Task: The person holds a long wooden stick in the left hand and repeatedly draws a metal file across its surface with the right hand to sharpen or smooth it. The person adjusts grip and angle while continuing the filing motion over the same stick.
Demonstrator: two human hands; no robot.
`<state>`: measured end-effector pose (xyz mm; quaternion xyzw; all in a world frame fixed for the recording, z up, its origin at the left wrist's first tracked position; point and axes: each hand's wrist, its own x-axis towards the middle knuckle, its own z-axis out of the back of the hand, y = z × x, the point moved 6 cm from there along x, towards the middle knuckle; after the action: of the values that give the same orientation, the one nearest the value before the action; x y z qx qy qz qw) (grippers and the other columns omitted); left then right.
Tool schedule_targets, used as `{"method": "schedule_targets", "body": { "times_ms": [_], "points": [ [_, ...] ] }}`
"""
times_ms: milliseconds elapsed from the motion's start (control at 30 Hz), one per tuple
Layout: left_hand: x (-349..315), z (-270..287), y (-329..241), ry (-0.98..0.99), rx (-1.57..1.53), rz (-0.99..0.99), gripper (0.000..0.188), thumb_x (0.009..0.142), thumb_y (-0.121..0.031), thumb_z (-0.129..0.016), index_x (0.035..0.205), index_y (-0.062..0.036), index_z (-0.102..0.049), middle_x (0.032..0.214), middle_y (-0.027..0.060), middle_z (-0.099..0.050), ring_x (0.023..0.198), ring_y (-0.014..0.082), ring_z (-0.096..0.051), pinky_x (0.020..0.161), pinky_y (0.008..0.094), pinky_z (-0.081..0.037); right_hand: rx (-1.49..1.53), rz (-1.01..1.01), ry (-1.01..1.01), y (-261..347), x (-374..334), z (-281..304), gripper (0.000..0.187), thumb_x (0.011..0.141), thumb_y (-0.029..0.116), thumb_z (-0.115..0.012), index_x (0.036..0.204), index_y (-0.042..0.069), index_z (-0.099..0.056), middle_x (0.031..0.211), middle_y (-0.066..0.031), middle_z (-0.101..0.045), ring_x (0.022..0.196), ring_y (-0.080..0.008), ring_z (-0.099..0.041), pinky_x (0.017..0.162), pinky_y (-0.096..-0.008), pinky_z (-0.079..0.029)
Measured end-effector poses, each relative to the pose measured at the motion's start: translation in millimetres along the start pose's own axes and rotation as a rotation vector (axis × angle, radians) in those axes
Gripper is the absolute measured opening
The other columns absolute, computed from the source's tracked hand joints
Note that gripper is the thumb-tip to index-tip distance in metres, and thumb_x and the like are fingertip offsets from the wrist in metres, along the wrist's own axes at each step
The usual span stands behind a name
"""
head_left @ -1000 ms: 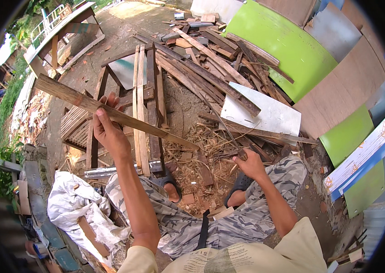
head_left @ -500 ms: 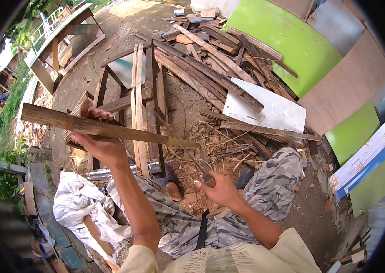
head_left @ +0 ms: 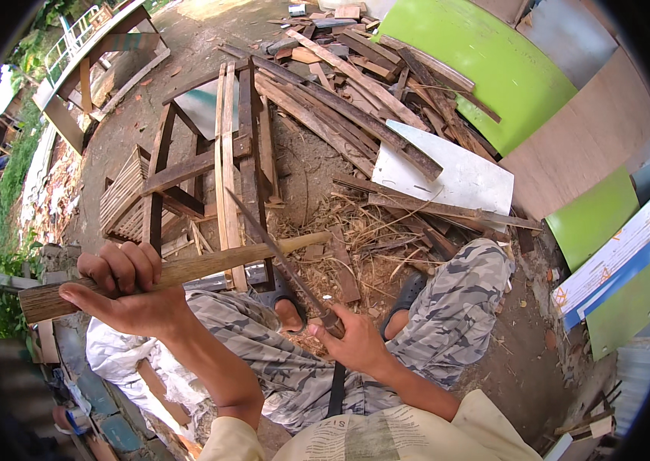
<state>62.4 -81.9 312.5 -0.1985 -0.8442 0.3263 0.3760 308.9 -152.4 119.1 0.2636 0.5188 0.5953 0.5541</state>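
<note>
My left hand (head_left: 129, 292) is wrapped round the thick end of a long wooden stick (head_left: 210, 265), which tapers toward its far right tip. In my right hand (head_left: 359, 342) is the handle of a long knife (head_left: 302, 286) with a narrow dark blade. The blade slants up to the left and crosses over the stick near its middle; whether the two touch I cannot tell. Beneath the stick's tip lie wood shavings (head_left: 313, 269) on the ground, between my feet. Two pale wooden strips (head_left: 226, 169) lean on a dark wooden frame (head_left: 246, 127) just beyond.
A heap of scrap boards (head_left: 371, 69) lies ahead. A white panel (head_left: 448, 173) rests on the right, before green sheets (head_left: 486, 69) leaning upright. A slatted wooden piece (head_left: 127, 201) stands at left, a white sack (head_left: 121, 357) by my left leg, a wooden table (head_left: 94, 54) far left.
The stick's thick end has come down and nearer, its tip now pointing slightly upward. My left fingers have closed round it. The knife has shifted a little left, its blade now across the stick.
</note>
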Motion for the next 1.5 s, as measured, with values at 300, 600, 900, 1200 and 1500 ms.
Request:
{"method": "schedule_targets", "body": {
  "times_ms": [300, 600, 900, 1200, 1500],
  "points": [
    [-7.9, -13.3, 20.1, 0.140, -0.150, 0.078, 0.057, 0.097, -0.065, -0.037, 0.067, -0.0166, -0.029, 0.050, -0.0040, -0.019, 0.041, 0.0078, -0.013, 0.039, 0.0267, -0.011, -0.006, -0.102, -0.176, -30.6, 0.1, 39.7, 0.044, 0.088, 0.042, -0.068, 0.095, -0.002, -0.061, 0.075, -0.0194, -0.066, 0.074, -0.0367, -0.067, 0.066, -0.0430, -0.049],
    [-18.2, -24.1, 21.2, 0.277, -0.198, 0.128, 0.059, 0.093, -0.070, -0.038, 0.068, -0.0166, -0.030, 0.047, -0.0042, -0.019, 0.039, 0.0075, -0.011, 0.040, 0.0273, -0.010, 0.045, 0.046, 0.127, 54.1, -22.8, 4.4, 0.040, 0.089, 0.037, -0.065, 0.103, -0.001, -0.061, 0.061, -0.0171, -0.061, 0.060, -0.0365, -0.065, 0.056, -0.0443, -0.048],
    [-19.9, -26.0, 17.6, 0.386, -0.257, 0.139, 0.060, 0.091, -0.071, -0.039, 0.068, -0.0160, -0.029, 0.047, -0.0055, -0.018, 0.038, 0.0077, -0.012, 0.037, 0.0276, -0.012, -0.052, 0.083, 0.056, 47.6, -14.3, 13.0, 0.031, 0.087, 0.028, -0.066, 0.089, -0.002, -0.057, 0.060, -0.0183, -0.060, 0.056, -0.0366, -0.062, 0.052, -0.0430, -0.046],
    [-26.7, -32.6, 12.0, 0.506, -0.303, 0.171, 0.062, 0.090, -0.072, -0.041, 0.067, -0.0156, -0.029, 0.046, -0.0053, -0.020, 0.037, 0.0076, -0.015, 0.035, 0.0275, -0.013, -0.095, 0.063, 0.000, 24.1, -2.2, 22.7, 0.025, 0.083, 0.023, -0.066, 0.088, -0.001, -0.057, 0.060, -0.0198, -0.061, 0.058, -0.0409, -0.063, 0.055, -0.0468, -0.048],
    [-26.9, -33.7, 8.3, 0.531, -0.369, 0.197, 0.061, 0.090, -0.071, -0.041, 0.067, -0.0156, -0.030, 0.046, -0.0048, -0.020, 0.038, 0.0078, -0.014, 0.036, 0.0279, -0.012, -0.106, -0.053, -0.004, -31.0, 18.9, 4.2, 0.030, 0.081, 0.026, -0.066, 0.096, 0.000, -0.061, 0.067, -0.0220, -0.064, 0.070, -0.0421, -0.066, 0.067, -0.0481, -0.052]
  ]
}}
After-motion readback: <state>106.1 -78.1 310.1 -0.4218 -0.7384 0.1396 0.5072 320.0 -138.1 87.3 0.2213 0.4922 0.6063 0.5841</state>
